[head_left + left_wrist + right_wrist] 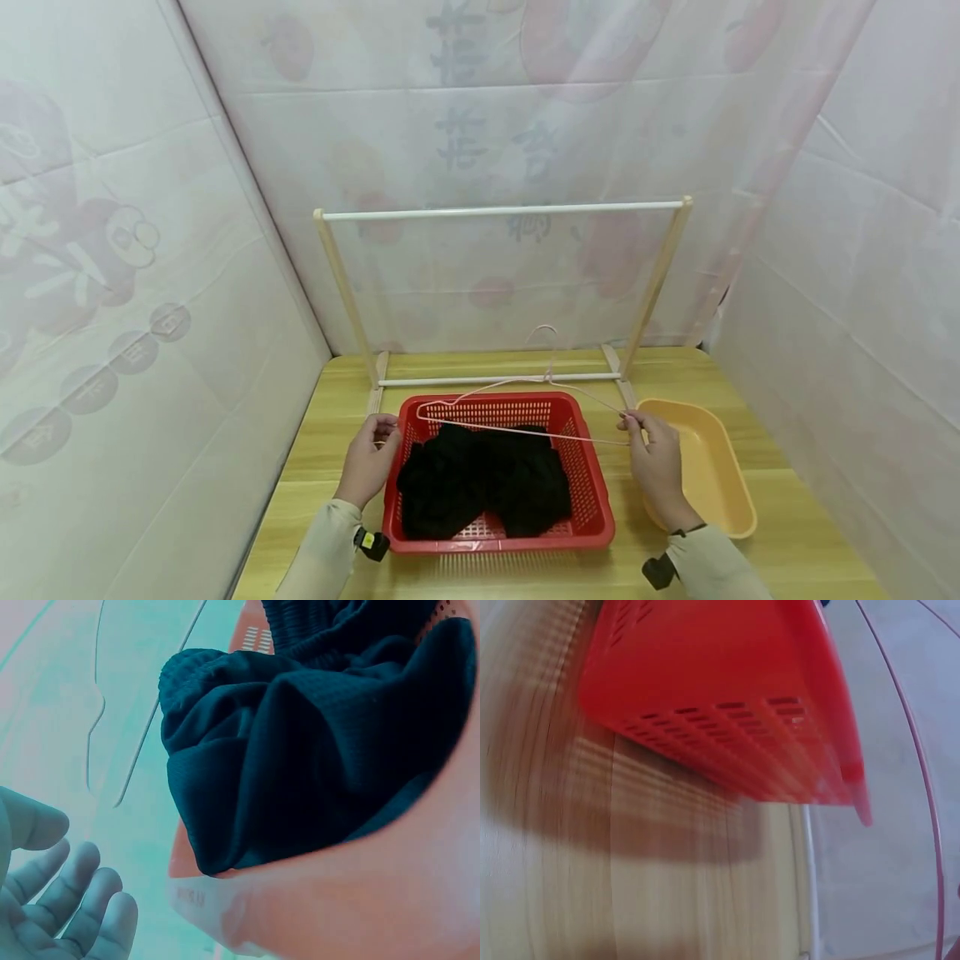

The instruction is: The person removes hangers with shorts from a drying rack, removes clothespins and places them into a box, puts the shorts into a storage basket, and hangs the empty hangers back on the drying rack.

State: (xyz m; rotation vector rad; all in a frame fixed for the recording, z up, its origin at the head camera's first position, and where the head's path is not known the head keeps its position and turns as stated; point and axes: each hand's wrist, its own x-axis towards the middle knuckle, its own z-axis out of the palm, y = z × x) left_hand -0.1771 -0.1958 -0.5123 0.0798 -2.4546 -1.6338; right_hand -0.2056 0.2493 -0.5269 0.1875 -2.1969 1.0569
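My right hand (656, 454) pinches one end of a thin pink clothes hanger (495, 428), which stretches above the red basket (596, 492) with its hook up. In the right wrist view the hanger (919, 750) shows as a pink line; almost all of that hand is out of frame. By the basket's left rim is my left hand (367, 458). The left wrist view shows its fingers (105, 900) loosely bent, holding nothing, a short gap from the hanger's free end. Black clothing (517, 479) with a gathered elastic edge lies bunched in the basket.
Behind the basket stands a wooden rack (341, 279) with a white top rail (495, 212) and a white lower rail. A yellow tray (720, 483) sits at the right, partly under my right hand. Printed white sheets (150, 275) enclose the wooden table (300, 492).
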